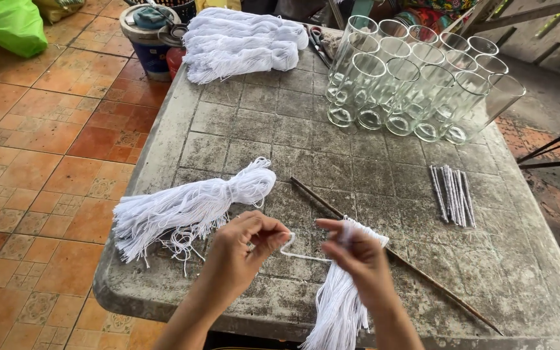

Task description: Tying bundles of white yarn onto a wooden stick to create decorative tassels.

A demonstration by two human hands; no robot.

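1. Left hand (244,243): fingertips pinched on a single white string (296,253) above the near edge of the worktop (241,116).
2. Right hand (356,253): closed around a white string bundle (339,304) that hangs over the worktop's near edge; the single string spans both hands.
3. A thin brown stick (422,275) lies just behind the right hand.
4. A loose string hank (189,207) lies left of the hands.
5. Glass cylinders (416,81) stand at the far right.

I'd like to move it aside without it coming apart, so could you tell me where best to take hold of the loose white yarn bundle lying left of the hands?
Grip the white yarn bundle at its pinched waist, from above. There the strands gather tightly; the left end fans out into loose cut ends.
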